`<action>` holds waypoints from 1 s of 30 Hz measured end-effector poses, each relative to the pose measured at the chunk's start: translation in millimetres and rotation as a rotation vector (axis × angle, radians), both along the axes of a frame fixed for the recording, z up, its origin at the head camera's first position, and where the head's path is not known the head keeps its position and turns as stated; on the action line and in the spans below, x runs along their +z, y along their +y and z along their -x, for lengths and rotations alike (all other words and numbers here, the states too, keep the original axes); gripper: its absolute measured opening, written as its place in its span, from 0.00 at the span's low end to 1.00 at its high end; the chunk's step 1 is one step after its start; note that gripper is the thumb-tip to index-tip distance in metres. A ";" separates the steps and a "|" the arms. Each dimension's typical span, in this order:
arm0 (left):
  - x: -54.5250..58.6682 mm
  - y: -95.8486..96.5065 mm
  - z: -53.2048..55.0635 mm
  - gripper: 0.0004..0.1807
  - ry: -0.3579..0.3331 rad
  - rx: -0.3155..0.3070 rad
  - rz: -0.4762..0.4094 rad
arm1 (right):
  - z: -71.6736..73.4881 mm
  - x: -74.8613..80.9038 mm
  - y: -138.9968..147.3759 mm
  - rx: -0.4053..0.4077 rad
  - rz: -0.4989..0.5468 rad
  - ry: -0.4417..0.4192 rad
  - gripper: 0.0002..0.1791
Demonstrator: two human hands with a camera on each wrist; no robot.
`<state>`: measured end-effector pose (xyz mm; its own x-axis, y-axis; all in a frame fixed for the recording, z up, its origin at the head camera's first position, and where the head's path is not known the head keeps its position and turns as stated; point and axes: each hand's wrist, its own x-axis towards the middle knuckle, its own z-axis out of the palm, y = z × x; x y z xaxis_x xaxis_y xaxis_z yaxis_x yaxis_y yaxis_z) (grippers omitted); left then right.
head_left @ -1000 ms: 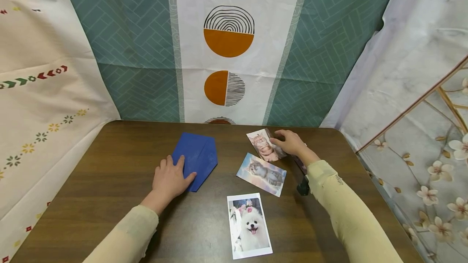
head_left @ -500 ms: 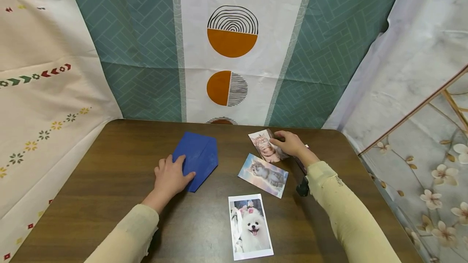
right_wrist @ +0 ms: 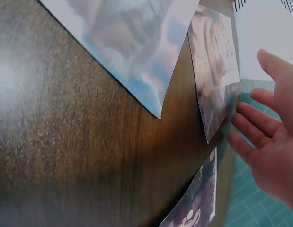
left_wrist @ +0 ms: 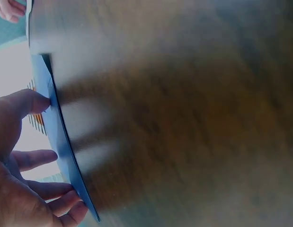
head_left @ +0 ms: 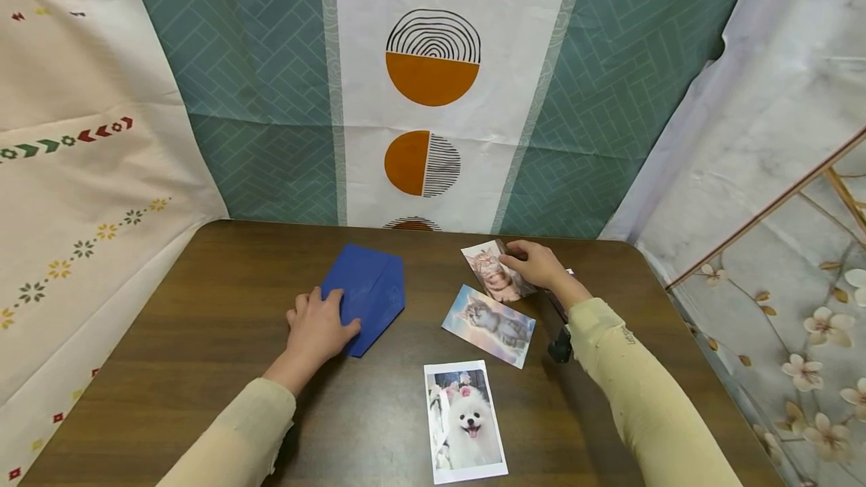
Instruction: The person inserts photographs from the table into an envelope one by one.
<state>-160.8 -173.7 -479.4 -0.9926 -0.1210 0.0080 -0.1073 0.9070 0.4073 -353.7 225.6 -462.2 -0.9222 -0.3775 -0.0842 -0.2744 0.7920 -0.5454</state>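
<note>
A blue paper envelope [head_left: 372,291] lies on the table, its flap end pointing right and toward me. My left hand [head_left: 318,331] rests on its left side; thumb and fingertips touch the paper, spread apart. At the back right, my right hand [head_left: 539,265] is over the right part of a photo of an orange kitten [head_left: 489,270]. In the right wrist view those fingers are loosely bent beside the kitten photo, with nothing held between them; contact cannot be told. A grey kitten photo [head_left: 490,325] lies nearer me, and a white dog photo [head_left: 467,427] nearer still.
Another dark photo [right_wrist: 198,201] lies near the right hand, mostly hidden by the forearm in the head view. The brown table [head_left: 203,322] ends at hanging patterned cloths at the back [head_left: 271,134], left [head_left: 101,194] and right [head_left: 744,209].
The head view has shifted slightly, so everything appears a little farther right. Both hands stay nearly still, the left on the envelope and the right over the orange kitten photo.
</note>
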 end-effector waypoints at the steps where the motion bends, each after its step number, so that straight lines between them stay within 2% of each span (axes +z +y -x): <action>1: 0.0 0.2 0.4 0.39 -0.001 0.001 0.001 | -0.1 0.3 -0.5 -0.004 0.005 -0.004 0.37; 10: -0.2 1.6 1.5 0.40 -0.022 0.013 0.006 | -1.9 3.5 -1.9 -0.013 0.037 -0.032 0.36; 19: -0.3 3.0 2.9 0.42 -0.006 0.012 0.039 | -3.5 3.0 -3.2 -0.014 0.062 -0.033 0.34; 30: 2.5 -2.9 3.5 0.45 -0.032 -0.043 0.100 | -6.8 7.2 -1.8 -0.018 0.071 -0.036 0.35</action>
<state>-164.3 -176.7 -476.9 -0.9968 -0.0782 -0.0143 -0.0788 0.9469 0.3117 -346.9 223.9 -455.0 -0.9256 -0.3674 -0.0910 -0.2400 0.7555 -0.6096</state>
